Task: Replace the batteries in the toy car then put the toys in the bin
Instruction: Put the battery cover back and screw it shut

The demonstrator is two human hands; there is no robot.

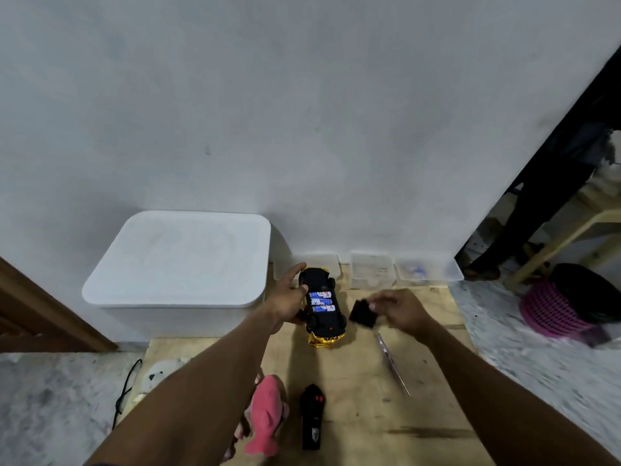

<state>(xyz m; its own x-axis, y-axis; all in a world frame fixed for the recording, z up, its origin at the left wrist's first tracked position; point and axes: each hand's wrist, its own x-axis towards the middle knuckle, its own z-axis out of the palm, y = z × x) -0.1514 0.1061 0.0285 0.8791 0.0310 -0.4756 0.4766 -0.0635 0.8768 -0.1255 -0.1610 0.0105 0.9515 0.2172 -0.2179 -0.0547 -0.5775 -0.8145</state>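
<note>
The white bin (181, 260) stands just beyond the far left corner of our table (363, 381) with its lid (188, 237) on, so we judge it must be opened before any toy goes in.

The toy car (324, 319) lies upside down near the middle of the table's far edge, belly up so the battery bay faces us. Our left hand (289, 297) grips it from the left side, fingers (300, 269) curled round the body and one stretched along the far end, probably to keep it from rolling on its roof.

A pink plush toy (265, 415) lies at the near left edge, and the black remote control (312, 417) just beside it, both waiting for the bin. The screwdriver (391, 363) rests right of centre, within reach for the cover screw.

Our right hand (403, 312), just right of the car, pinches the black battery cover (363, 313) between thumb and fingertips; the hand is blurred, so we cannot tell more of its grip.

Three batteries (321, 301) sit side by side in the open bay. We judge the next step is to close the cover over them.
</note>
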